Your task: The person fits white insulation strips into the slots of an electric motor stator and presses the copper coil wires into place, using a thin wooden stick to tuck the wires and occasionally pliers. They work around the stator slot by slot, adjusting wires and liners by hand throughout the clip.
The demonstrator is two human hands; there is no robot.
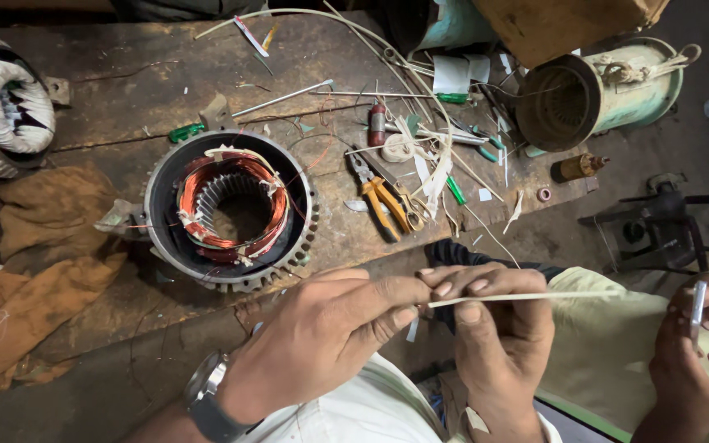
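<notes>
Both hands, left hand (pixel 322 332) and right hand (pixel 498 316), pinch a pale strip (pixel 527 297) beside the copper-wound stator housing (pixel 231 209)

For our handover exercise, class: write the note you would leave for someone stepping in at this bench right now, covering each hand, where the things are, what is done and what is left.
Left hand: fingers pinch the near end of a thin pale strip.
Right hand: grips the same strip beside the left fingertips; the strip runs off to the right.
Another person's hands at the right edge hold a small pale piece.
Stator: on the bench, copper windings in place, pale slips tucked among the coils.
Pliers: lying right of the stator, untouched.
Done: coils seated.
Left: strip not yet in the stator.
</notes>
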